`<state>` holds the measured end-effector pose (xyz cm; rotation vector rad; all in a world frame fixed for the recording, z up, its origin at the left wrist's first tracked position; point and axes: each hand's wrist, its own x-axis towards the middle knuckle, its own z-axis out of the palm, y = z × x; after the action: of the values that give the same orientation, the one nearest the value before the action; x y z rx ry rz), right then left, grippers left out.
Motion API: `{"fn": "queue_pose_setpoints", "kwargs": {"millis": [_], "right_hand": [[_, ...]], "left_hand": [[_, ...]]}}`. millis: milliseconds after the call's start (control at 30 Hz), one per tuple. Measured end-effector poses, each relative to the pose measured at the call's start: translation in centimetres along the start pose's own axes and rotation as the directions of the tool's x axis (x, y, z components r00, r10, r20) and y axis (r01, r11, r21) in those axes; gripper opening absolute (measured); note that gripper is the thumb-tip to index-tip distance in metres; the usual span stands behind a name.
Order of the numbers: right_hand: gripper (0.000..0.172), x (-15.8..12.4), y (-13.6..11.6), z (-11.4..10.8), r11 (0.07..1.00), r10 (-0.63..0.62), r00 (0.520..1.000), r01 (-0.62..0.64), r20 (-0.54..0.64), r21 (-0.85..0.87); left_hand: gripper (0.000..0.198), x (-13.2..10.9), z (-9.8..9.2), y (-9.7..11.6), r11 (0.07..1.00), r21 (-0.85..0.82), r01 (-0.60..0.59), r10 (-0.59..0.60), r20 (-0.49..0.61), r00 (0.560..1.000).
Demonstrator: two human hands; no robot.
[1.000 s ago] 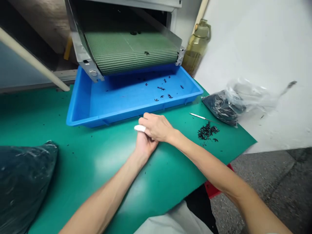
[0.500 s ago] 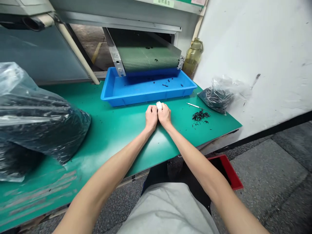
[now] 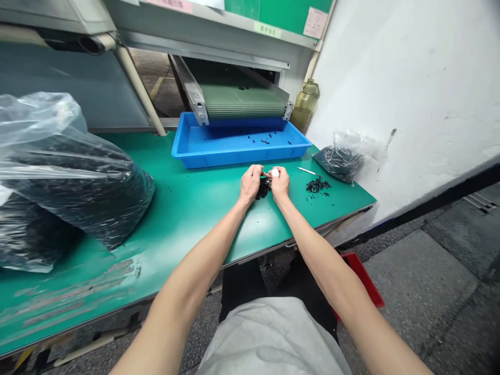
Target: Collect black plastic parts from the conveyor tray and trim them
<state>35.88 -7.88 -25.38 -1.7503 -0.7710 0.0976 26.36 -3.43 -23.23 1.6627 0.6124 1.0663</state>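
My left hand (image 3: 251, 182) and my right hand (image 3: 279, 183) rest side by side on the green table (image 3: 187, 208), just in front of a blue tray (image 3: 238, 151). Both have their fingers curled. Between them lies a small heap of tiny black parts (image 3: 263, 188), and the fingertips meet above it, pinching something too small to name. A white finger cot covers one right fingertip (image 3: 275, 172). Several black parts lie scattered in the tray.
A green conveyor belt (image 3: 244, 101) ends over the tray. A big clear bag of black parts (image 3: 66, 177) lies at the left, a smaller bag (image 3: 339, 156) at the right beside another heap of parts (image 3: 318, 185) and tweezers (image 3: 307, 170). A bottle (image 3: 304, 104) stands by the wall.
The hands have parted slightly and moved a little right, and a heap of black parts now shows between them. The camera has pulled back and tilted up.
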Motion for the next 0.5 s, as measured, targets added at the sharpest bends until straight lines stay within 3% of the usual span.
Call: {"fn": "queue_pose_setpoints", "kwargs": {"millis": [133, 300, 400, 500], "right_hand": [[0.027, 0.4, 0.4, -0.6, 0.999, -0.033, 0.999, 0.032, 0.040, 0.040], [0.029, -0.3, 0.4, -3.4, 0.984, -0.162, 0.976, 0.172, 0.148, -0.056], [0.029, -1.2, -0.1, -5.0, 0.938, -0.265, 0.922, 0.314, 0.282, -0.146], [0.038, -1.9, -0.6, -5.8, 0.870, -0.328, 0.832, 0.450, 0.447, -0.200]], "left_hand": [[0.037, 0.1, -0.2, -0.2, 0.999, -0.043, -0.001, 0.002, 0.013, 1.000], [0.041, 0.7, -0.1, -1.1, 0.998, 0.001, 0.057, -0.056, -0.036, 0.998], [0.041, 0.8, -0.1, -1.4, 0.995, 0.082, 0.058, -0.058, 0.004, 0.998], [0.037, 0.6, -0.7, -1.1, 0.980, 0.197, 0.004, -0.030, 0.129, 0.991]]}}
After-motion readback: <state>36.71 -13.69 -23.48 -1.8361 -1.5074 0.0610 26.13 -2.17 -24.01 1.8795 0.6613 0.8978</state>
